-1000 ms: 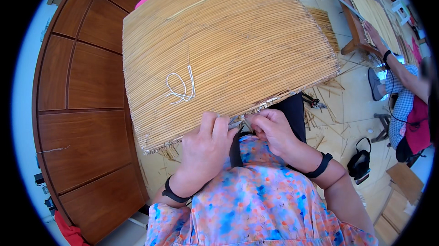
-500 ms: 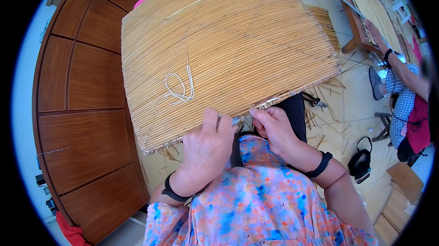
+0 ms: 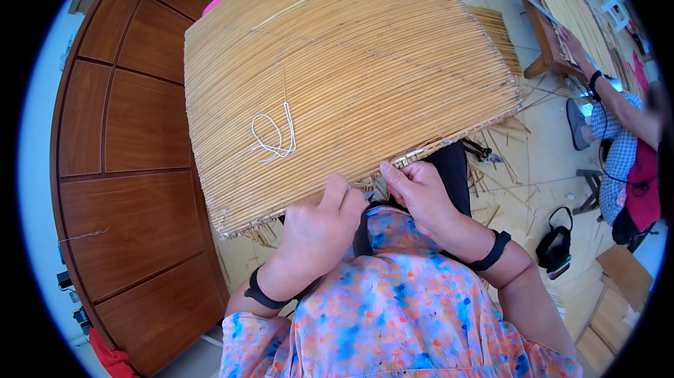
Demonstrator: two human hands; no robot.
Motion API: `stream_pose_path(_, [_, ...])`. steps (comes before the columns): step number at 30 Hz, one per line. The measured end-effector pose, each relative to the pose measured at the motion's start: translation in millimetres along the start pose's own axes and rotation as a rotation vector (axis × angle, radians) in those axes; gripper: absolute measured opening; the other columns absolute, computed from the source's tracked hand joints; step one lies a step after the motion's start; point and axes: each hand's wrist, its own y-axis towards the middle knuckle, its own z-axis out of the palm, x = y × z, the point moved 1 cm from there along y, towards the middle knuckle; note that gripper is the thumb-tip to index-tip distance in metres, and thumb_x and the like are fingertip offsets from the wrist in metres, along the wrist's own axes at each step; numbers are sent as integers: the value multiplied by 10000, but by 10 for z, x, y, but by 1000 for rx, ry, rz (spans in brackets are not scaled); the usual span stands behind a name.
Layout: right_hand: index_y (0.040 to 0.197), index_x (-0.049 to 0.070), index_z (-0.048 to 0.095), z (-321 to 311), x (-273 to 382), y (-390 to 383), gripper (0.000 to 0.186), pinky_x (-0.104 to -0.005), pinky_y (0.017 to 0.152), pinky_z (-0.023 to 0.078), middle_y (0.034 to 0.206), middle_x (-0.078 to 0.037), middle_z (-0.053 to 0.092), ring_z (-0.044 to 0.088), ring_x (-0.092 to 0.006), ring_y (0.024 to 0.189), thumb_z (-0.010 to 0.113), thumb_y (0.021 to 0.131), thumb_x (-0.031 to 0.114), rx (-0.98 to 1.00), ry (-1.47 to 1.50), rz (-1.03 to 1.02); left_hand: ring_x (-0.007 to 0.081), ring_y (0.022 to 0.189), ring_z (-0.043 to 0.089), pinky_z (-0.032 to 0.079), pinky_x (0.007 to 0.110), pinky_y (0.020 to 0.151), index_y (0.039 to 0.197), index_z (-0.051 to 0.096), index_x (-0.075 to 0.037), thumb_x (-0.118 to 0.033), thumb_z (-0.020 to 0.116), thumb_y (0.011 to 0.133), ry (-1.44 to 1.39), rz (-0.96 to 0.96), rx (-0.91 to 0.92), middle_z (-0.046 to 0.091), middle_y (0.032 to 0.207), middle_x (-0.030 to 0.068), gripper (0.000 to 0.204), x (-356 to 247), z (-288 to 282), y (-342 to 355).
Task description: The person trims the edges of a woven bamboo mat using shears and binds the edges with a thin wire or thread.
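A large mat of parallel straw-coloured stalks (image 3: 365, 62) lies before me, its near edge close to my body. At that edge my right hand (image 3: 423, 192) pinches the mat's rim, thumb on top and fingers curled below. My left hand (image 3: 316, 230) is closed beside it, near the same edge. A small greyish tip (image 3: 368, 194) shows by its fingers, but the rest of what it holds is hidden. On the mat rests a loop of white thread (image 3: 290, 140) with a long thin needle (image 3: 284, 86).
Brown wooden panelling (image 3: 151, 132) runs along the left. Loose stalks (image 3: 502, 157) litter the tiled floor at right, near a black strapped item (image 3: 554, 248). At far right a co-worker's hand (image 3: 572, 44) rests on another mat (image 3: 562, 9) on a wooden bench (image 3: 526, 16).
My left hand has shifted slightly down, and the small tip by its fingers has moved. My right hand keeps its pinch on the rim, nearly still. The view has shifted a little.
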Motion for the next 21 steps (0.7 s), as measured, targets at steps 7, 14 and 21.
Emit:
stream_pose_path(7, [604,58,564,-53,-56,29,425,-258,439,252,548,55,440,322,-44,502,619,935,320,32,-38,9,193,503,550,440,325,434,842,620,-83,-148,762,714,-41,57,-6,525,799,59,202,-31,-95,-77])
stream_pose_path(14, [643,41,595,-39,-19,11,393,-237,441,272,574,50,477,360,-34,509,623,932,305,18,-15,16,194,511,541,439,321,450,855,613,-82,-172,772,704,83,-41,-24,518,822,45,237,10,-105,0])
stream_pose_path(21, [668,11,633,-50,-31,15,395,-239,437,276,574,46,497,375,-29,516,621,936,302,21,12,14,195,504,533,436,323,449,834,606,-85,-171,761,714,128,-10,23,501,811,42,214,13,-31,14])
